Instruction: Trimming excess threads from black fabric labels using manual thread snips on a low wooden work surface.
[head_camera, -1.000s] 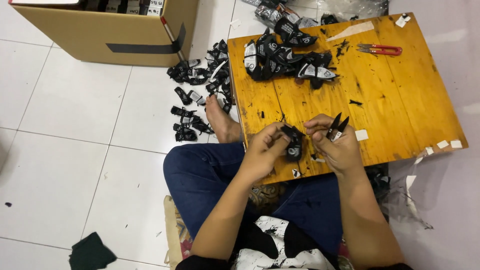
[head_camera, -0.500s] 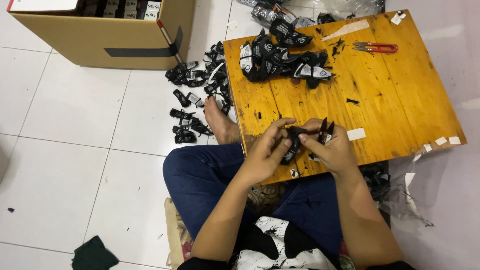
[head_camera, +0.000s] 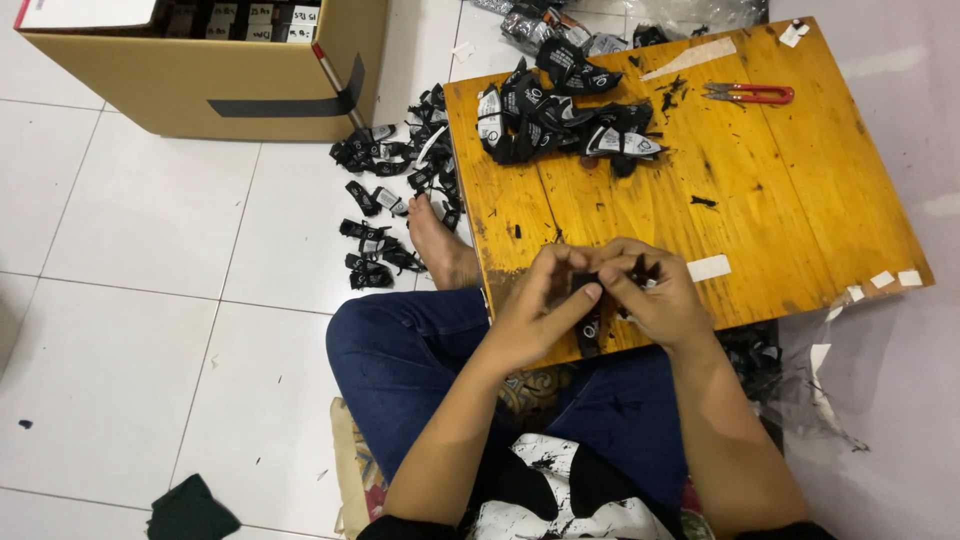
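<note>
My left hand (head_camera: 540, 310) and right hand (head_camera: 655, 300) meet over the near edge of the low wooden table (head_camera: 800, 200), both pinched on one small black strap piece (head_camera: 588, 318) that hangs between my fingertips, its lower end dangling just past the table edge. A heap of black straps with white labels (head_camera: 560, 115) lies at the far side of the table, and red snips (head_camera: 750, 94) rest beyond it to the right. More straps (head_camera: 395, 190) are scattered on the tiled floor beside my bare foot (head_camera: 440, 245), near an open cardboard box (head_camera: 210, 80).
</note>
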